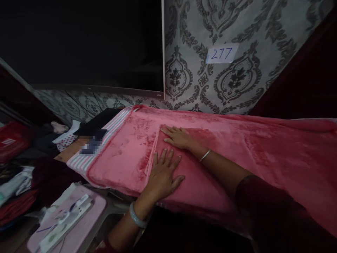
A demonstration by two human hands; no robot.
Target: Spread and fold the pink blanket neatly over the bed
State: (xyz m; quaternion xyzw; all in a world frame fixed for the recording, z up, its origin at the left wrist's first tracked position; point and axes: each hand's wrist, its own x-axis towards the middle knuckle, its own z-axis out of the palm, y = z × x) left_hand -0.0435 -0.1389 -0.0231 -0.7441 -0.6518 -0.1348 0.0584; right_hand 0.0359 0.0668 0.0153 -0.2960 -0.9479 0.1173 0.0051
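A pink plush fabric covers a long surface, with a folded pink plush piece lying flat on top. My left hand, wearing a pale bangle on its wrist, rests palm down near the left edge of that folded piece, fingers spread. Farther back, my right hand lies flat by its far left corner, also with fingers apart. Neither hand grips anything. The patches of darker and lighter nap make the fold lines on the right hard to follow.
Striped cloth shows at the left end, near a dark flat object. A power strip lies on a pink stool at lower left. Clothes are piled at far left. A large dark screen hangs behind.
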